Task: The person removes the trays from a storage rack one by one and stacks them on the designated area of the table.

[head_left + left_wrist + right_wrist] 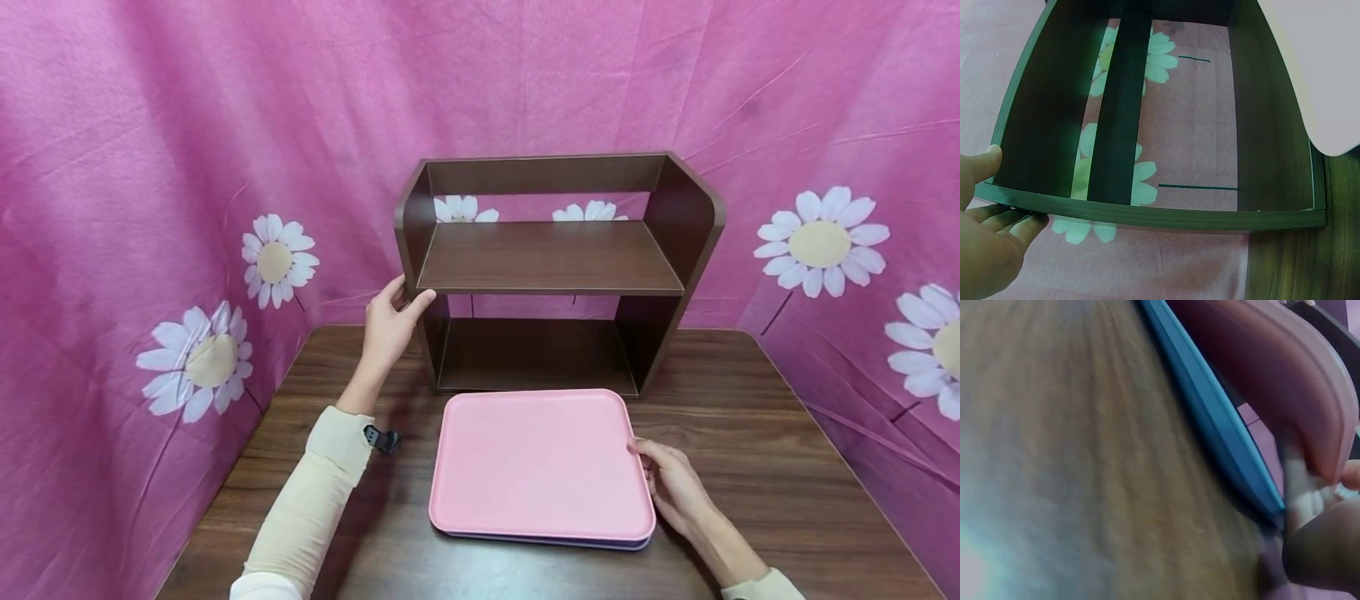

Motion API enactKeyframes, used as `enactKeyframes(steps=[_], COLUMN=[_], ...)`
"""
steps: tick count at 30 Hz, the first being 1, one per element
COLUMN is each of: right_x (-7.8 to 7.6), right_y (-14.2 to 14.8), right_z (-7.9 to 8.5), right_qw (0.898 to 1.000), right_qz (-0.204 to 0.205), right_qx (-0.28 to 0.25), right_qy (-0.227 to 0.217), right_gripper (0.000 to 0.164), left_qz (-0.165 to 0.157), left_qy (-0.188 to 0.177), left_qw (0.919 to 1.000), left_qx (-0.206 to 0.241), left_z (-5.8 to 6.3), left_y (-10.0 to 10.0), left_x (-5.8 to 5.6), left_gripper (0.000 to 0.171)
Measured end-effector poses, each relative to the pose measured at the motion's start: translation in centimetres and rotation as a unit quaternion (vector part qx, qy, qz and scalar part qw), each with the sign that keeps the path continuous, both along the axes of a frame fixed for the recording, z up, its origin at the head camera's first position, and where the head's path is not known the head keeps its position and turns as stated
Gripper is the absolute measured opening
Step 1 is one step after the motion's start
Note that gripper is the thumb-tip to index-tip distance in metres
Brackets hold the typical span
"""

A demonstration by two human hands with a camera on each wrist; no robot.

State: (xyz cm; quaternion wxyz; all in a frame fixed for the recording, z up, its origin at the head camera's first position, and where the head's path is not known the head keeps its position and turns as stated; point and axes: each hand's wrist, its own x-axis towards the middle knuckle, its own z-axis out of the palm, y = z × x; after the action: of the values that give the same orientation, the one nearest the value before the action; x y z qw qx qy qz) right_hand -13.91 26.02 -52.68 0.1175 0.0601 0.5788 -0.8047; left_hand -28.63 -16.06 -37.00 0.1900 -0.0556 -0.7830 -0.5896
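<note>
My left hand (386, 325) grips the left side panel of a dark brown two-tier desktop shelf (551, 258), with the thumb over its front edge and the other fingers round the outside. In front of the shelf is a pink rectangular tray (540, 467). My right hand (675, 483) pinches its right edge, thumb on top and fingers beneath. In the right wrist view a blue tray (1222, 419) lies on the table below, and a gap shows between it and the pink tray. From the head view only a thin strip of the blue tray is visible.
The shelf stands at the back of a brown wood-grain table (750, 467). Behind it and at both sides hangs a pink cloth (360, 100) printed with white daisies (821, 242). A black band (382, 439) is on the left wrist.
</note>
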Motion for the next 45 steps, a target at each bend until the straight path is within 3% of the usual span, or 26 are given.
enactKeyframes(steps=[3, 6, 8, 12, 14, 16, 18, 20, 22, 27, 29, 38, 45], right_x=[-0.2, -0.2, -0.2, -0.1, -0.1, -0.1, -0.1, -0.2, -0.4, -0.5, -0.5, -0.6, -0.6], right_y=[0.0, 0.0, -0.1, -0.1, -0.1, -0.1, -0.1, -0.1, -0.1, -0.1, -0.1, 0.0, 0.1], right_z=[0.5, 1.0, 1.3, 1.7, 1.7, 1.7, 1.6, 1.5, 1.6, 2.1, 2.2, 2.3, 2.4], right_qw=[0.994, 0.973, 0.946, 0.869, 0.839, 0.819, 0.808, 0.808, 0.814, 0.846, 0.852, 0.845, 0.849], right_qz=[-0.015, -0.024, -0.029, -0.039, -0.041, -0.039, -0.033, -0.031, -0.027, 0.003, 0.016, 0.039, 0.05], right_qx=[0.102, 0.23, 0.323, 0.489, 0.534, 0.559, 0.57, 0.569, 0.561, 0.519, 0.513, 0.524, 0.519], right_qy=[-0.027, -0.027, -0.006, 0.067, 0.098, 0.125, 0.143, 0.148, 0.148, 0.118, 0.106, 0.101, 0.083], right_gripper=[0.029, 0.029, 0.037, 0.038, 0.034, 0.031, 0.03, 0.029, 0.026, 0.018, 0.018, 0.016, 0.017], left_qz=[-0.001, -0.003, -0.004, -0.007, -0.008, -0.009, -0.008, -0.008, -0.006, 0.0, 0.001, -0.007, -0.005], left_qy=[-0.003, -0.004, -0.002, 0.005, 0.003, 0.001, 0.001, 0.006, 0.01, 0.013, 0.011, 0.002, 0.014], left_qw=[1.0, 1.0, 1.0, 0.9998, 0.9998, 0.9998, 0.9998, 0.9999, 0.9999, 0.9999, 0.9999, 0.9999, 0.9999], left_qx=[0.001, 0.005, 0.007, 0.016, 0.018, 0.019, 0.017, 0.014, 0.008, 0.001, -0.001, 0.008, 0.004], left_z=[0.0, 0.0, 0.1, 0.0, 0.0, 0.0, 0.0, 0.0, 0.1, 0.1, 0.1, 0.0, 0.0], left_y=[0.0, 0.0, 0.0, 0.1, 0.1, 0.1, 0.1, 0.1, 0.1, 0.0, -0.1, 0.1, 0.0], left_x=[0.0, 0.0, 0.0, 0.0, 0.0, 0.0, 0.0, 0.1, 0.1, 0.0, 0.0, 0.1, 0.0], left_gripper=[0.059, 0.058, 0.058, 0.057, 0.057, 0.058, 0.058, 0.058, 0.058, 0.057, 0.057, 0.058, 0.056])
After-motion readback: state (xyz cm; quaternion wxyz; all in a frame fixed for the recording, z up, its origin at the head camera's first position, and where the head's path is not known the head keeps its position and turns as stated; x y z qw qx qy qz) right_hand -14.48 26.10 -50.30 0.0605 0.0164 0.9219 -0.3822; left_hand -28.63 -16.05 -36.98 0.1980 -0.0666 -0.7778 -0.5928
